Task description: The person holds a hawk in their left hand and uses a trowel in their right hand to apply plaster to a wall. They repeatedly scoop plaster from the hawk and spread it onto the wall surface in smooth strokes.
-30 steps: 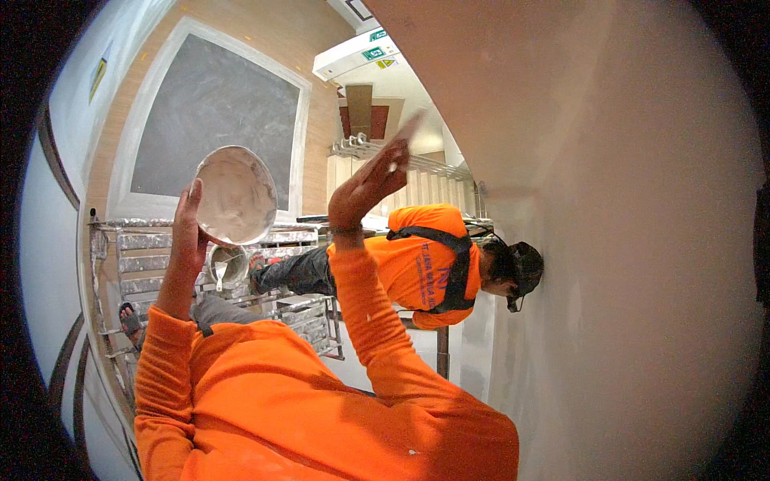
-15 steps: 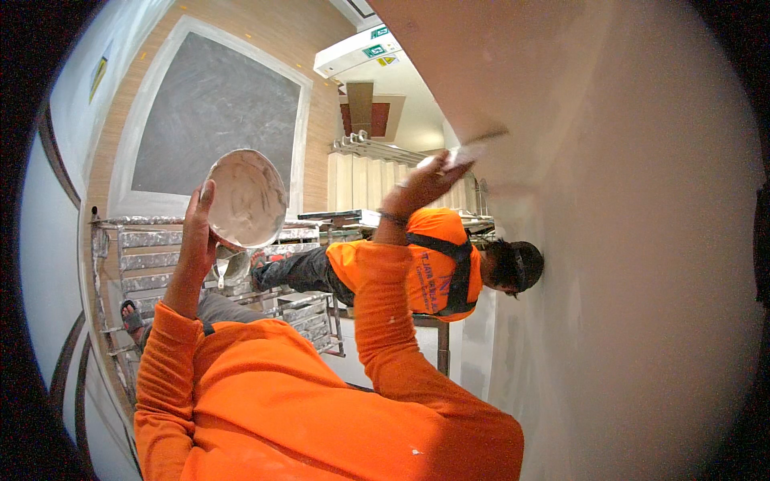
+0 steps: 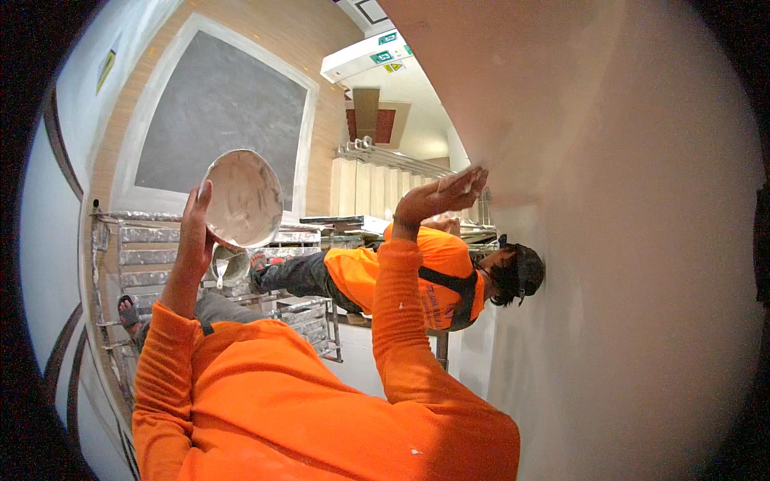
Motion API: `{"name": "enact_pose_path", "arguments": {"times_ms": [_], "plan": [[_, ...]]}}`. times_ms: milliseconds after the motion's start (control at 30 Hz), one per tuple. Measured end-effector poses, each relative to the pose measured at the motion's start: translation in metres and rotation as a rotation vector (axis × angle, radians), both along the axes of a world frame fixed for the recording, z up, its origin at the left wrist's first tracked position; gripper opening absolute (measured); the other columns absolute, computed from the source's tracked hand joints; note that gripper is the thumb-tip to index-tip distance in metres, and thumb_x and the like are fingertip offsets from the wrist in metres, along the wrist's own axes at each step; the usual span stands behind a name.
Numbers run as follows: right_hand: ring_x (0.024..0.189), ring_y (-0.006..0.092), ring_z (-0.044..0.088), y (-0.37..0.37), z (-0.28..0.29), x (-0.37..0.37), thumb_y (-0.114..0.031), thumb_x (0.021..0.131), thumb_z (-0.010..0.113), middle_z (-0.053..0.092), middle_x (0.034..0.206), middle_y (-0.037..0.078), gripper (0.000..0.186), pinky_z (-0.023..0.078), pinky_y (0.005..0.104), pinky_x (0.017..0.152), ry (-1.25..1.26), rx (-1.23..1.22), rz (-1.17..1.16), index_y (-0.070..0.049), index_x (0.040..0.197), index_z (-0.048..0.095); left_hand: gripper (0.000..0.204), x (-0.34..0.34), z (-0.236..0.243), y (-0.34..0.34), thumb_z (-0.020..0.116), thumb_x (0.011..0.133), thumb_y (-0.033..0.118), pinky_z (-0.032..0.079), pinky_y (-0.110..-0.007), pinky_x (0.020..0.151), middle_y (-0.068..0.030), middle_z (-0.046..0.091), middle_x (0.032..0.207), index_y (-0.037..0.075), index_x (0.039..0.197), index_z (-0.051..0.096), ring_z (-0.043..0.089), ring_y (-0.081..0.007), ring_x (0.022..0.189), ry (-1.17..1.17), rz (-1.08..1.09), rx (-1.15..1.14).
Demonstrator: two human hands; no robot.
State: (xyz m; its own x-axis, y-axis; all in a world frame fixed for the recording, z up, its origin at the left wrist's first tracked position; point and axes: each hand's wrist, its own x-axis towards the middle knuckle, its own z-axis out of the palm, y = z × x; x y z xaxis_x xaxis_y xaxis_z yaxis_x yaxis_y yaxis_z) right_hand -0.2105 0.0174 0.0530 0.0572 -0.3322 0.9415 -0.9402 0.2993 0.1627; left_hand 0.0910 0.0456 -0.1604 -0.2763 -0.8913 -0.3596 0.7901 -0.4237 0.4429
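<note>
My left hand [image 3: 197, 232] grips a round bowl [image 3: 245, 195] smeared inside with pale paste, tilted up toward me. My right hand [image 3: 441, 196] is raised at the edge of the smooth, pale pinkish wall [image 3: 609, 176] on the right, fingers closed on a putty knife, which is largely hidden by the hand in this view. Behind my left wrist a second container [image 3: 233, 264] with a white-handled tool sits on the scaffold.
A co-worker [image 3: 361, 280] in an orange shirt and dark cap is below my right arm, close to the wall. Paint-spattered scaffold planks [image 3: 148, 256] lie underfoot. Beyond are a dark framed panel [image 3: 216, 112], a stair with railing [image 3: 377, 180] and a white box with signs [image 3: 345, 64].
My right hand has moved rightward along the wall edge with the knife, dipping lower. The bowl has shifted slightly right since the oldest frame. The co-worker's head and arm have moved a little.
</note>
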Motion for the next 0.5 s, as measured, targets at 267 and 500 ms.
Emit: {"name": "enact_pose_path", "arguments": {"times_ms": [267,500], "plan": [[0.132,0.0376,0.034,0.011,-0.066,0.036,-0.019,0.099,0.043,0.031,0.147,0.022,0.047,0.027,0.0481,0.108,-0.362,0.161,0.401,-0.006,0.143,0.035,0.062,-0.009,0.004,0.001,0.056,0.090,0.053,0.057,-0.034,0.079,-0.0110,0.054,0.115,0.006,0.128,0.042,0.060,-0.0222,0.106,-0.011,-0.043,0.001],[0.109,0.0336,0.054,0.039,0.031,-0.001,-0.025,0.094,0.054,0.056,0.121,0.024,0.047,0.041,0.0459,0.096,-0.625,-0.242,0.115,0.008,0.126,0.044,0.059,-0.003,-0.002,0.002,0.055,0.090,0.052,0.057,-0.034,0.076,-0.0105,0.054,0.115,0.008,0.127,0.043,0.061,-0.0217,0.103,-0.013,-0.072,0.005]]}}
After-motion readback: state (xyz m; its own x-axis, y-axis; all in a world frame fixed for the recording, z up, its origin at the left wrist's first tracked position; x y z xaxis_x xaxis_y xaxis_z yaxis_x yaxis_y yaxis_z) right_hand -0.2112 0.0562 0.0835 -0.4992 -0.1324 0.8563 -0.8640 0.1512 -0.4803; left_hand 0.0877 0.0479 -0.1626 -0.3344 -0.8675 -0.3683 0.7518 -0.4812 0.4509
